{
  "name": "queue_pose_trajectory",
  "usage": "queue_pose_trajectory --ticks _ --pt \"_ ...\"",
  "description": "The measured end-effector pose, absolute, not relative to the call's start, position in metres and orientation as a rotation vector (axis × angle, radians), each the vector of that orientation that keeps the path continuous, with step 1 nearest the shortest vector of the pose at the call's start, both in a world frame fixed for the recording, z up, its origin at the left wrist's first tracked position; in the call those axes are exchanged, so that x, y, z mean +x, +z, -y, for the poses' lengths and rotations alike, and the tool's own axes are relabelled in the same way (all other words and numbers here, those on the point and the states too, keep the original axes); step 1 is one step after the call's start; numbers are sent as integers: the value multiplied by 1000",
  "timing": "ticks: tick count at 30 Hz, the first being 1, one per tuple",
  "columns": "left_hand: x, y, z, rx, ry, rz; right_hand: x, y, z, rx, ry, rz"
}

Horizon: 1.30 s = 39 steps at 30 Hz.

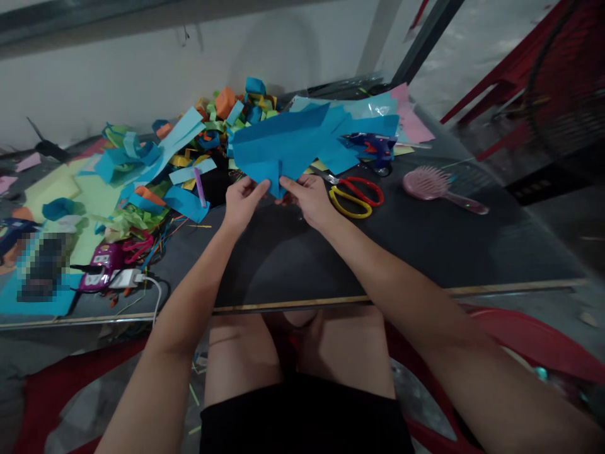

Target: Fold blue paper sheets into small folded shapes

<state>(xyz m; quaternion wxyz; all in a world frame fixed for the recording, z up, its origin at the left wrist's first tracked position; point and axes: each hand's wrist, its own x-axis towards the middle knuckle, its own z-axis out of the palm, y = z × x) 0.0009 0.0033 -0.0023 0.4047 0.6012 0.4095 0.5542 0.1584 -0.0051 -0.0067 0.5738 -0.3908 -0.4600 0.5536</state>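
Observation:
A blue sheet of paper (278,142) is held up over the dark table, its lower edge narrowing to a folded tab between my hands. My left hand (243,200) pinches that lower part from the left, thumb on top. From the right, my right hand (307,195) grips the same paper near the fold, its thumb also showing on the front. Scissors (357,195) with red and yellow handles lie just right of my right hand. A blue glue gun (375,148) rests on blue paper behind them.
Cut and curled paper pieces (227,104) pile up at the back. A pink hairbrush (430,184) lies on the right. Left are a purple power strip (106,265), a white charger (126,278) with cable, and green paper sheets (51,189). The table's front edge (293,307) crosses above my thighs.

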Motion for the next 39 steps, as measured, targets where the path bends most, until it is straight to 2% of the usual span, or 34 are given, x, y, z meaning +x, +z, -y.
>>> queue_pose_trajectory --ticks 13,23,39 --pt "6 -8 -3 1466 1455 -1223 157 -11 4 -1052 1170 1176" --pt "8 -18 -10 1417 1423 -1032 155 -13 5 -1047 1150 1234" --pt "16 -4 2 1491 1465 -996 156 -12 4 -1019 938 1131"
